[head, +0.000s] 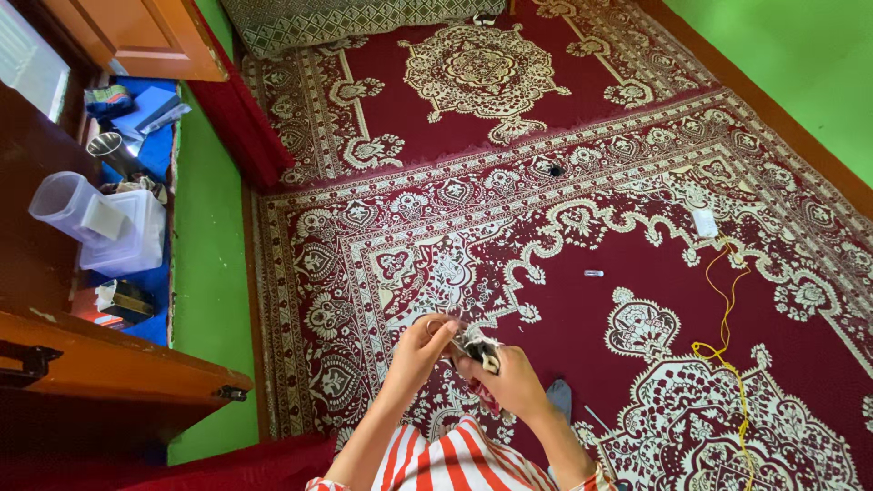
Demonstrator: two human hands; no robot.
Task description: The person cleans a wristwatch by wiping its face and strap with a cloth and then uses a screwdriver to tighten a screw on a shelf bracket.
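Observation:
My left hand [420, 350] and my right hand [507, 375] meet low in the head view, above a red and cream patterned carpet [546, 200]. Between them they pinch a small crumpled piece of dark and pale cloth [478, 347]. The left fingers grip its left edge and the right fingers close over its lower part. Red and white striped fabric [450, 459] lies just below my forearms. What the cloth is exactly I cannot tell.
A yellow thread [727, 318] trails over the carpet at the right, near a small white object [705, 222] and a tiny clear tube [594, 273]. Left stands an open wooden cupboard [118, 373] with clear plastic containers [100, 227] and a metal cup [111, 145]. Green walls border the room.

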